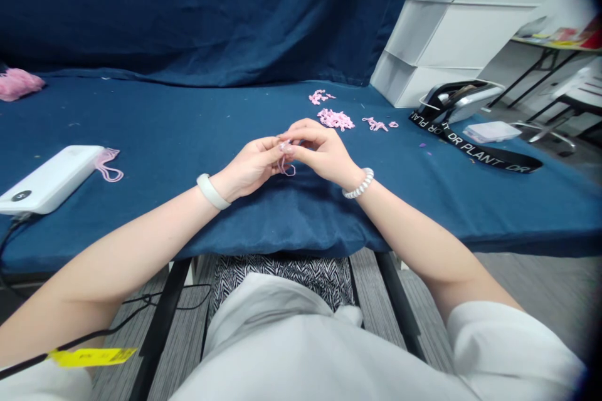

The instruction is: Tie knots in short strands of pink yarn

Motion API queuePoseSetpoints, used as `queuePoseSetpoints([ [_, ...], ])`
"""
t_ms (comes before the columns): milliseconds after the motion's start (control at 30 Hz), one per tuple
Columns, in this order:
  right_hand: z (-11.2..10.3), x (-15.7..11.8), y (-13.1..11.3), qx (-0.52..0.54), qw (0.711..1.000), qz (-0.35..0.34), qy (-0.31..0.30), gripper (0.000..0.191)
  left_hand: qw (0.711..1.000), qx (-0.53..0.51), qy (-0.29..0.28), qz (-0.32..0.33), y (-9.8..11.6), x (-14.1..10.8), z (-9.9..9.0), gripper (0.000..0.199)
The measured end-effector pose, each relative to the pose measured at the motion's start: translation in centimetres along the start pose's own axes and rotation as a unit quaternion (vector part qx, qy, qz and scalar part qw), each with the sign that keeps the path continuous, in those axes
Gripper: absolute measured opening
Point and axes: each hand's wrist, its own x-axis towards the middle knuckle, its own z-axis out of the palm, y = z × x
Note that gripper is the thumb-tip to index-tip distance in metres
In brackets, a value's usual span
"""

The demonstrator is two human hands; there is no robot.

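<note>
My left hand (254,165) and my right hand (324,150) meet over the front part of the blue-covered table (188,119). Both are closed, fingertips pinched together on a thin pink yarn (288,170), whose small loop hangs below the fingers. The part between the fingertips is hidden. Just beyond my right hand lies a pile of small pink yarn pieces (335,119). Smaller clusters of pink pieces (320,97) and pink loops (375,124) lie behind and to the right of it.
A white power bank (56,178) with a cable sits at left, pink yarn strands (109,166) at its end. A pink yarn bundle (19,84) lies far left. At right are a black lettered strap (475,147), a small clear box (491,131) and white stacked boxes (437,31).
</note>
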Motion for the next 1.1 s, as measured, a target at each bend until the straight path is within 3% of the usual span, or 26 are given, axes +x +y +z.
queuePoseSetpoints([
  [367, 0.2, 0.1, 0.2, 0.021, 0.998, 0.03, 0.045, 0.031, 0.999, 0.022, 0.004, -0.023, -0.3, 0.1, -0.3, 0.037],
  [700, 0.8, 0.0, -0.1, 0.074, 0.993, 0.086, 0.041, 0.04, 0.998, 0.058, -0.019, -0.01, 0.0, -0.2, 0.0, 0.035],
  [967, -1.2, 0.8, -0.3, 0.143, 0.975, 0.139, 0.098, 0.043, 0.996, 0.086, 0.021, 0.026, 0.2, -0.3, 0.4, 0.036],
  [1100, -1.1, 0.7, -0.4, 0.157, 0.977, 0.138, 0.029, 0.042, 0.995, 0.098, 0.019, 0.03, 0.3, -0.3, 0.4, 0.038],
])
